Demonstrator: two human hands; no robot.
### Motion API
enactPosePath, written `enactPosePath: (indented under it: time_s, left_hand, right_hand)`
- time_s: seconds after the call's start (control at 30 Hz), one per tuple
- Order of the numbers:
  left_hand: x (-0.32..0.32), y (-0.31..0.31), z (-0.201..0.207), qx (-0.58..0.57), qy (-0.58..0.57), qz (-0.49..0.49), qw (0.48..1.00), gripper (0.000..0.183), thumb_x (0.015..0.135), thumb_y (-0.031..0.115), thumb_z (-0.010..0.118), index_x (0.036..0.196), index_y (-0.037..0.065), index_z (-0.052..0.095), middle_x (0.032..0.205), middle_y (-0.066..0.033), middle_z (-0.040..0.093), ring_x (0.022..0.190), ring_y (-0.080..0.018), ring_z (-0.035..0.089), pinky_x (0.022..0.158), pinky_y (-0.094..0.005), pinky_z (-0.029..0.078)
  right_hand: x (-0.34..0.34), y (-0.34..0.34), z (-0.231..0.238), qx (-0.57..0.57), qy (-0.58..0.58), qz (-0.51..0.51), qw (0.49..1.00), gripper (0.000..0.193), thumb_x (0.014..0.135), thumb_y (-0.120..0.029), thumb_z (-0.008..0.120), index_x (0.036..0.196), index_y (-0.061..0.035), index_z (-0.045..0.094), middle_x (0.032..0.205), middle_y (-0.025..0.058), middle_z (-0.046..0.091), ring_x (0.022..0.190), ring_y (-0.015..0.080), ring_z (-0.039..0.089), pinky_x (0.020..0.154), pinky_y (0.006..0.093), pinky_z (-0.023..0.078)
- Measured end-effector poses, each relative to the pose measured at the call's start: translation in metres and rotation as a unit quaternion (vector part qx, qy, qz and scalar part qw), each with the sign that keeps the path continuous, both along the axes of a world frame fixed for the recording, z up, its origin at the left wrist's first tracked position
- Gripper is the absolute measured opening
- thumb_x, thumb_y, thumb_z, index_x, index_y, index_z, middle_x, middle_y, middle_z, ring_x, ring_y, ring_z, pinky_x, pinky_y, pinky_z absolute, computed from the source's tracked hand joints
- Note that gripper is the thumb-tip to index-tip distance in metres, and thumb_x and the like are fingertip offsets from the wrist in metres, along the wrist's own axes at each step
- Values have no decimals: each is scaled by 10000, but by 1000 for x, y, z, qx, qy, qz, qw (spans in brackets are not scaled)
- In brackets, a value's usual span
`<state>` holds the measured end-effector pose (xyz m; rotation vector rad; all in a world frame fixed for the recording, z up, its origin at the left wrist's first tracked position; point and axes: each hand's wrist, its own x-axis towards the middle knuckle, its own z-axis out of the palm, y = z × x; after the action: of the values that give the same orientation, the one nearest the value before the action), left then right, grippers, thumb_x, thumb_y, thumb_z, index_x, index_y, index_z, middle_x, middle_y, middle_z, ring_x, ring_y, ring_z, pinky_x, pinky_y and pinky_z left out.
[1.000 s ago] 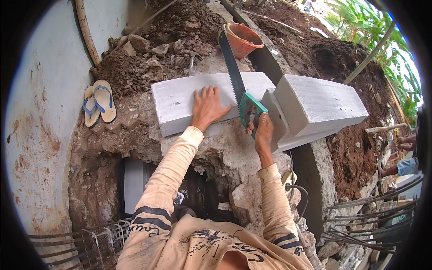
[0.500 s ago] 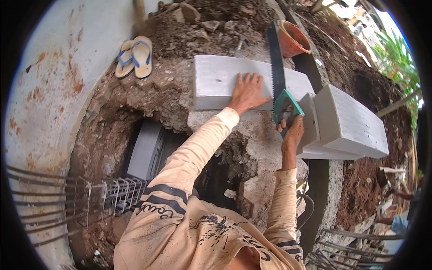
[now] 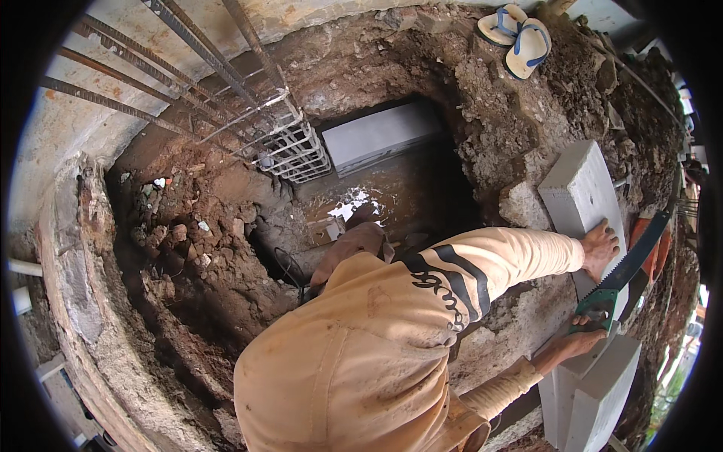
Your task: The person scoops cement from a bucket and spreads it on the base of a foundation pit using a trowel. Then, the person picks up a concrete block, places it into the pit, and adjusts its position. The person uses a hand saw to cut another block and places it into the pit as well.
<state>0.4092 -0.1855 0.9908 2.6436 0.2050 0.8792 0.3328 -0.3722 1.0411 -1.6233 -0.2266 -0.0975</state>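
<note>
At the right, a long light-grey block (image 3: 576, 192) lies on the rough ground. My left hand (image 3: 600, 250) rests flat on its top, fingers stretched out. My right hand (image 3: 578, 342) is closed round the green handle of a hand saw (image 3: 640, 252). The saw's dark toothed blade extends over the block just beyond my left fingers. I cannot tell whether its teeth touch the block. More grey blocks (image 3: 602, 399) are stacked beside my right wrist.
A pit beside me holds another grey block (image 3: 384, 135) and a rebar cage (image 3: 297, 154) with long bars. Sandals (image 3: 527, 49) lie on the dirt at the far right. An orange bucket (image 3: 660, 255) shows partly behind the saw. Rubble (image 3: 177, 241) covers the left side.
My view has swung left, so the block, saw and both hands now appear farther right. My left hand stays on the block and my right hand still holds the saw.
</note>
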Motion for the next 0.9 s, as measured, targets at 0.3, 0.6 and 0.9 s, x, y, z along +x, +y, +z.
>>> enactPosePath:
  time_s: [0.3, 0.6, 0.9]
  left_hand:
    - [1, 4, 3, 0, 3, 7, 1000, 1053, 634, 825, 685, 1320, 29, 619, 1282, -143, 626, 1276, -312, 537, 1112, -601, 286]
    - [1, 6, -1, 4, -1, 8, 1000, 1062, 614, 842, 698, 1312, 46, 624, 1286, -131, 613, 1269, -296, 539, 1098, -610, 301]
    - [2, 2, 3, 10, -1, 31, 999, 1027, 630, 831, 694, 1305, 59, 635, 1266, -131, 612, 1255, -296, 538, 1091, -613, 291]
  right_hand:
    - [3, -1, -3, 83, 33, 26, 996, 581, 1122, -527, 214, 1297, -110, 578, 799, 32, 439, 672, 150, 409, 705, 363, 486]
    - [0, -1, -8, 55, 38, 36, 997, 607, 1114, -556, 178, 1303, -125, 561, 780, 25, 457, 652, 150, 408, 727, 364, 497]
    - [13, -8, -20, 60, 12, 52, 997, 626, 1090, -624, 219, 1277, -133, 560, 783, 31, 461, 658, 158, 426, 727, 399, 495]
